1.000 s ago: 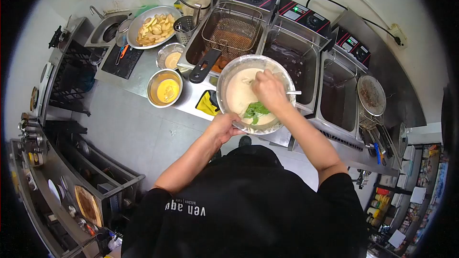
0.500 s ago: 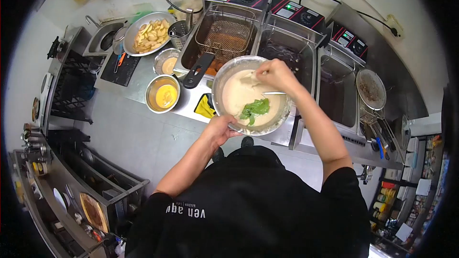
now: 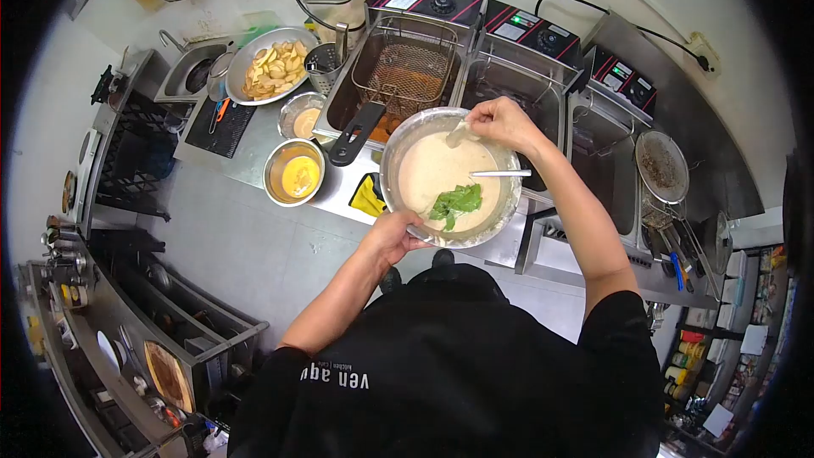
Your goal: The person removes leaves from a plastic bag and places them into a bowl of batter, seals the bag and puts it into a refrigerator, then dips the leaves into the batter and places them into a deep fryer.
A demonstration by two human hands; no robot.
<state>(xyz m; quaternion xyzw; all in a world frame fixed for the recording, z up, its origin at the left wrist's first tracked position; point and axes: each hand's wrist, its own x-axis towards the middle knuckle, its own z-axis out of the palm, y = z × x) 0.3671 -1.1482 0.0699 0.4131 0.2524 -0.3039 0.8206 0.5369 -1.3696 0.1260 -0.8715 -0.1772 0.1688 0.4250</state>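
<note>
My left hand (image 3: pixel 397 236) grips the near-left rim of a large metal bowl (image 3: pixel 392 171). Pale, creamy batter (image 3: pixel 432 168) fills much of the bowl. Green leaves (image 3: pixel 458 203) lie on the batter near the front side. My right hand (image 3: pixel 502 125) is at the bowl's far-right rim, its fingers pinching a batter-coated piece (image 3: pixel 459 134), perhaps a leaf, over the batter. A metal utensil handle (image 3: pixel 502 173) sticks out of the batter and crosses the right rim.
A fryer basket (image 3: pixel 407 68) with a black handle (image 3: pixel 357 133) sits in the left fryer. Left of the bowl are a yellow-black cloth (image 3: pixel 368 196), a metal bowl of yellow liquid (image 3: pixel 300 176), a small batter bowl (image 3: pixel 307 123) and a bowl of potato wedges (image 3: pixel 275 69).
My right hand has risen from the batter toward the far-right rim, with the coated piece in its fingers. More of the leaves and the utensil handle shows. My left hand still holds the rim.
</note>
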